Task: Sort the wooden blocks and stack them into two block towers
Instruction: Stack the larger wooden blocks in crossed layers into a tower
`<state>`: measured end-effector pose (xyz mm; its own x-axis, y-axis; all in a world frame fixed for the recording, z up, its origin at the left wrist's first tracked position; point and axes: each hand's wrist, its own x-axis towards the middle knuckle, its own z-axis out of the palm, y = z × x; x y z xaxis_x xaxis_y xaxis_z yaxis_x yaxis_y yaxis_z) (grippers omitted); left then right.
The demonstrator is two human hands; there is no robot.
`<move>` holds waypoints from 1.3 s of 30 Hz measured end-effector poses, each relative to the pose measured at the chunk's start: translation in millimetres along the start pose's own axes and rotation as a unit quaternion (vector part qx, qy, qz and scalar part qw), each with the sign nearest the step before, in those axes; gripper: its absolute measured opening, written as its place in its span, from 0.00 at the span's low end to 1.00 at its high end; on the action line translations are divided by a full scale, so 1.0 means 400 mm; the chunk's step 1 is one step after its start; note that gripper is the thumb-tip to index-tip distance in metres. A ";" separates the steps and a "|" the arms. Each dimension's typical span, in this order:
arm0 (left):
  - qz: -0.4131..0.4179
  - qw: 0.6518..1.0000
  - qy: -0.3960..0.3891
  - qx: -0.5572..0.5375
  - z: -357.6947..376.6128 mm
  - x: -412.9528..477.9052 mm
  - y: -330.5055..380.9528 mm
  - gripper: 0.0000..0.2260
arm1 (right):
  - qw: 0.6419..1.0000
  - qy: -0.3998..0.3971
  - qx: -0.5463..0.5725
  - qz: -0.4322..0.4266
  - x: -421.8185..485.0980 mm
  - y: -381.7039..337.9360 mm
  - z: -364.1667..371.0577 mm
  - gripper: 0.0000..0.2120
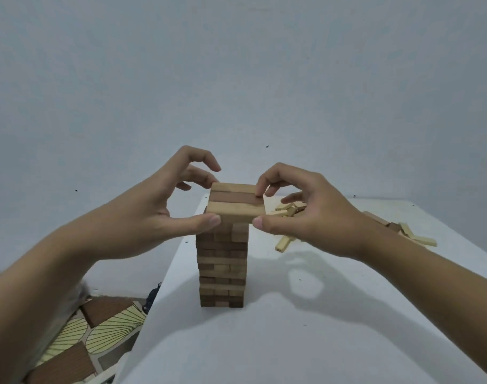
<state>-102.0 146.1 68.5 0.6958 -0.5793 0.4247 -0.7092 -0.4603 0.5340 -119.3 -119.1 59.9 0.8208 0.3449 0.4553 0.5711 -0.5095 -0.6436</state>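
Pinching the top layer [236,202] of the block tower [223,267] at mid-frame, my left grip [153,214] and right grip [306,214] clasp its ends. Loose blocks [423,241] lie on the tabletop [292,342] mid-right, partly behind my right grip.

Tall upright tower [222,268] of light and dark wooden blocks; loose pale blocks [285,212] scattered behind

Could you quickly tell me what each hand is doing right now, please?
Left hand: pinches the top layer of the tower at its left end.
Right hand: pinches the same layer at its right end.
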 end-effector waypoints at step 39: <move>-0.101 0.984 0.061 -0.136 0.078 -0.062 -0.105 0.34 | 0.977 0.066 0.152 0.131 -0.064 0.052 0.126 0.23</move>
<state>-93.1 158.8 12.9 0.8391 -0.4017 0.3667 -0.5109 -0.3510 0.7847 -127.8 -98.9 4.0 0.9424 0.1194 0.3124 0.3342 -0.3019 -0.8928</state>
